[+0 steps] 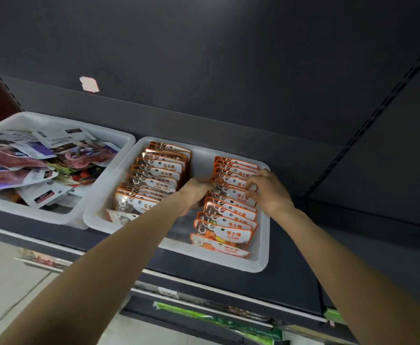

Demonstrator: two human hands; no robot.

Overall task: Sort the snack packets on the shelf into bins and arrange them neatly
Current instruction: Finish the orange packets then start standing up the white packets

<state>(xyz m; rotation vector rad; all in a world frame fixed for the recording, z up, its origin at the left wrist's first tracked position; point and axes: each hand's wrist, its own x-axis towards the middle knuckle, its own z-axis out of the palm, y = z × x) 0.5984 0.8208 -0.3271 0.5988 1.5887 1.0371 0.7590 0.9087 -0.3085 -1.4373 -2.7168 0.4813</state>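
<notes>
A white bin (260,260) on the dark shelf holds two rows of orange-edged candy packets. The left row (158,175) is marked STONE CANDY, the right row (231,220) SUGAR. Both hands are at the middle of the right row. My left hand (197,191) curls its fingers onto the left edge of a sugar packet. My right hand (268,189) grips the right edge of the same part of the row, fingers bent over the packet tops. One loose packet (121,216) lies flat at the front of the left row.
A second white bin (119,138) to the left is heaped with white and purple snack packets (42,165) in disorder. The dark shelf surface (353,220) runs on to the right. Lower shelves with green packaging (219,319) show below.
</notes>
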